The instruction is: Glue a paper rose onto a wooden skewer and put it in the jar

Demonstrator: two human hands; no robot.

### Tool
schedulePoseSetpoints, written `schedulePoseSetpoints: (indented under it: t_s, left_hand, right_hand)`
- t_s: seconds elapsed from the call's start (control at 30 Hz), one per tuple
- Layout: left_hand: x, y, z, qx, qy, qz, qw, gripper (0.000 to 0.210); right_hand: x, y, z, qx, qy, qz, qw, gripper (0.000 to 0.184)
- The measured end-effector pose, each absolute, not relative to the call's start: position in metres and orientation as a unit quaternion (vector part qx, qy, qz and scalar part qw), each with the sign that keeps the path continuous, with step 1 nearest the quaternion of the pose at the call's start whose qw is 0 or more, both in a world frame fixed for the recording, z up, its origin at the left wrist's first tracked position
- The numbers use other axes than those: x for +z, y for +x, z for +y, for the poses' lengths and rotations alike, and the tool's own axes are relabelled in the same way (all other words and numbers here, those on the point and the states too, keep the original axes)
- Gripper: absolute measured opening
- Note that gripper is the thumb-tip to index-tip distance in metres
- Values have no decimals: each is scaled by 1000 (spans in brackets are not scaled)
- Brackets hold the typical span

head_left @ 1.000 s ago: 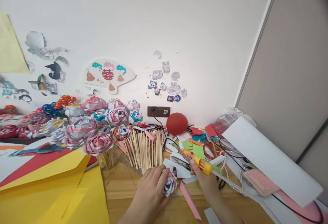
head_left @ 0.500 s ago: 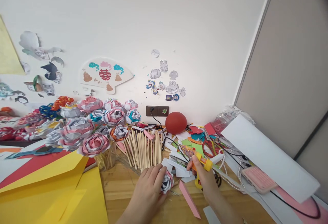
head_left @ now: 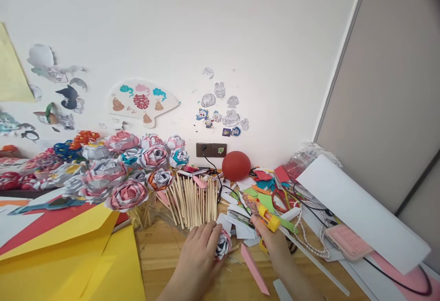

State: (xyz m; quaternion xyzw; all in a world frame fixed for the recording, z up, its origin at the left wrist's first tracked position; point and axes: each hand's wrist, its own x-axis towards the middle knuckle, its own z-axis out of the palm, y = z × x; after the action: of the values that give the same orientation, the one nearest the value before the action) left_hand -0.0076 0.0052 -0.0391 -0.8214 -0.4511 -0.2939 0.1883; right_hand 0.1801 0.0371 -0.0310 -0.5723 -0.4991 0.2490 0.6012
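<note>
My left hand (head_left: 200, 253) is closed around a paper flower (head_left: 223, 244) with white, pink and dark folded petals, low over the wooden table. Its fingers cover the flower's left side. To the right, my right hand (head_left: 271, 239) grips a yellow hot glue gun (head_left: 264, 213) by the handle. The gun's nozzle end points up and left, and a long pale glue stick (head_left: 314, 260) juts from its back toward the lower right. A folded pink paper strip (head_left: 253, 269) lies on the table between my hands.
Behind my left hand stands a bunch of wooden sticks (head_left: 195, 202). Paper flowers (head_left: 129, 194) fill the left back, above yellow paper (head_left: 68, 264). A red balloon (head_left: 236, 165), paper scraps, scissors (head_left: 280, 199), bead strings (head_left: 321, 243) and a pink keypad-like device (head_left: 348, 241) lie rightward.
My right hand has shifted slightly down, with the thumb off the gun's top. The glue gun has tilted, swinging the glue stick's tail lower. My left hand and the flower barely moved.
</note>
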Motion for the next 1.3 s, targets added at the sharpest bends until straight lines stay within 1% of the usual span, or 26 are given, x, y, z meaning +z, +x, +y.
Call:
schedulePoseSetpoints:
  t_s: [0.07,0.13,0.2,0.27,0.33,0.4,0.5,0.6,0.73,0.87,0.97,1.03,1.07,1.17,1.23,1.3]
  left_hand:
    - [-40,-8,5,-296,-821,-449,192,33]
    - [-41,-8,5,-295,-821,-447,196,35]
    - [-41,-8,6,-292,-821,-451,193,35]
    - [-40,-8,6,-291,-820,-456,188,34]
    - [-40,-8,6,-292,-818,-460,185,33]
    - [-39,-8,6,-293,-817,-461,185,33]
    - [-40,-8,6,-288,-817,-465,182,33]
    - [-43,-7,7,-281,-818,-470,176,34]
    - [-47,-8,8,-273,-819,-473,174,34]
    - [-48,-9,8,-267,-820,-476,174,36]
    - [-48,-9,8,-268,-822,-468,181,37]
    - [-48,-9,9,-270,-822,-466,183,37]
    - [-48,-9,9,-271,-822,-466,181,36]
    - [-50,-9,10,-270,-821,-473,172,36]
    - [-51,-10,10,-268,-821,-476,168,38]
    - [-51,-11,10,-268,-821,-475,169,38]
  right_hand:
    - [-34,181,40,198,-583,-541,573,18]
    - [-38,184,42,121,-562,-615,539,16]
    - [-39,190,41,19,-523,-685,507,17]
    - [-38,196,39,-70,-506,-713,481,18]
    - [-35,201,37,-115,-520,-704,470,22]
    - [-31,205,36,-98,-565,-665,477,30]
    - [-26,213,40,-18,-632,-572,522,43]
    - [-24,224,49,62,-636,-521,565,48]
    - [-26,237,61,208,-628,-480,576,46]
    - [-25,239,63,287,-607,-449,590,38]
    - [-20,236,59,297,-595,-449,597,26]
    - [-15,234,57,297,-582,-464,598,21]
    - [-13,233,57,303,-566,-482,597,23]
    - [-11,233,57,314,-519,-546,578,35]
    - [-12,232,58,288,-530,-572,556,39]
    - [-15,232,56,238,-566,-571,545,41]
